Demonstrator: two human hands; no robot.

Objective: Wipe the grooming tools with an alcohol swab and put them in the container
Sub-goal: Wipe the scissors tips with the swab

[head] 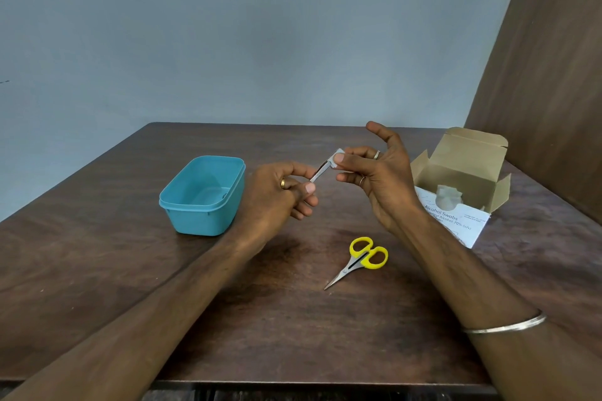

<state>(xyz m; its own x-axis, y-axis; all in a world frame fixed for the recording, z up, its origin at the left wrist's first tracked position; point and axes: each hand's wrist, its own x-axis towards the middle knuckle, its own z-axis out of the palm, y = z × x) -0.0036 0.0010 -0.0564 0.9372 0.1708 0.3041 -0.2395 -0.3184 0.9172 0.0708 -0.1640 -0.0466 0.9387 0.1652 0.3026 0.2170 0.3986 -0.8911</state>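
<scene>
A dark wooden table (97, 270) is set against a pale blue-grey wall. Above it, to the right of the blue container (203, 195), a thin metal file (321, 169) is pinched at its lower end by the left hand (280, 195). The file's upper end is wrapped in a white swab (337, 158), which is gripped between the thumb and fingers of the right hand (381, 172). Yellow-handled scissors (361, 260) are laid flat on the table, further right of the container and nearer the person. An opened box of alcohol swabs (462, 185) is seen well to the container's right.
</scene>
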